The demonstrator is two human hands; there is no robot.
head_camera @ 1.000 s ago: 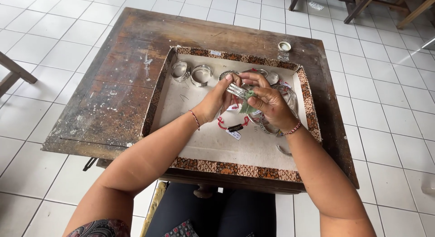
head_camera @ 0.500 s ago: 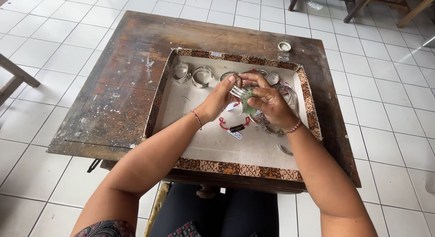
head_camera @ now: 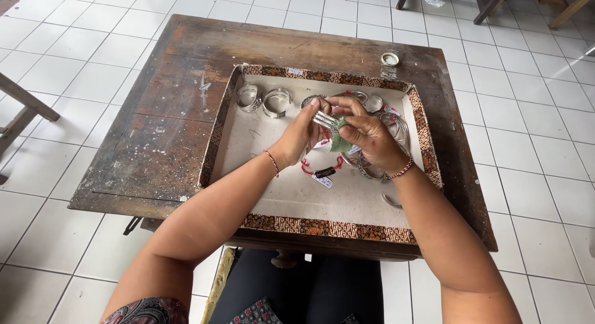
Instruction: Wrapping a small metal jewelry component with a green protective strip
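Note:
Over the middle of a shallow tray with a patterned brown border, both hands meet. My left hand grips a silver cuff bracelet. My right hand presses a small green pad against that bracelet. More silver bangles lie along the tray's far side, and others sit partly hidden behind my right hand. Red cords with small tags lie on the tray floor under the hands.
The tray rests on a worn dark wooden table standing on white floor tiles. A small round lid sits near the table's far edge. A wooden leg shows at the left, furniture legs at the top right.
Both hands have stayed together over the tray, with only small finger movement on the bracelet. The view has shifted slightly.

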